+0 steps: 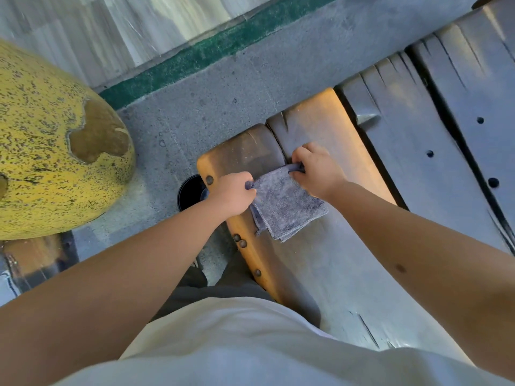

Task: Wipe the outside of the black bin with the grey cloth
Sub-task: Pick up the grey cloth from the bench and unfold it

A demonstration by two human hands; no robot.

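Both hands hold the grey cloth [284,203] by its upper edge. The left hand [232,192] has its fingers curled tightly round the cloth's left corner, knuckles up, the grip closed on a small bunch of fabric. The right hand [316,169] pinches the opposite corner, fingers bent under and the thumb side turned toward the cloth, so that the top edge is drawn out between the two hands. The rest of the cloth hangs and lies folded in layers, its lower corner resting on the wooden worktop [320,126], a bench of thick, weathered planks with rounded ends and dark bolt heads along its near edge. No label or writing can be read on the cloth.

The black bin [189,193] stands on the grey concrete floor [211,87] just beside the bench's left end, below the left hand. Only part of its round rim and dark inside shows; the left wrist and the bench edge cover the rest. The cloth is not touching it.

To the left sits a large yellow speckled boulder-like shape [47,140] with a brown worn patch. A green painted strip [211,48] crosses the floor farther off. The person wears a pale shirt [237,344] and dark trousers.
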